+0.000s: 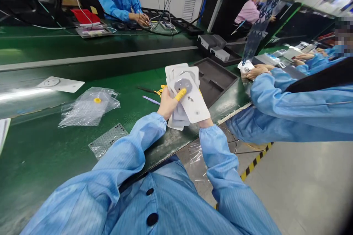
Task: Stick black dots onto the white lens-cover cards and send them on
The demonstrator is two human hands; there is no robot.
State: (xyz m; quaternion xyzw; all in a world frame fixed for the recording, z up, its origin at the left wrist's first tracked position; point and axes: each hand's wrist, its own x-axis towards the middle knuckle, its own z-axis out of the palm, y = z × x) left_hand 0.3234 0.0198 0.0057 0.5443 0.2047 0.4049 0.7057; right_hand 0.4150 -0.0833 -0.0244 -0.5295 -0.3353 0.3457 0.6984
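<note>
A fanned stack of white rounded panels (196, 108), each with a grey round area near one end, is held in front of me above the bench edge. My left hand (168, 103) is closed on the stack's left side, its thumb in a yellow finger cot pressing the top panel. Behind the panels, my right hand (205, 122) supports them from the lower right; most of its fingers are hidden, with a bit of yellow showing at the edge. Just beyond my left hand lie yellow finger cots (160, 91), a dark pointed tool (146, 89) and a purple stick (150, 100).
Clear plastic bags (91, 104) with a yellow cot lie left on the green bench (132, 114), near a single white panel (62, 83) and a dotted clear sheet (109, 139). A dark tray (212, 77) sits right. A co-worker's sleeve (264, 91) is close on my right.
</note>
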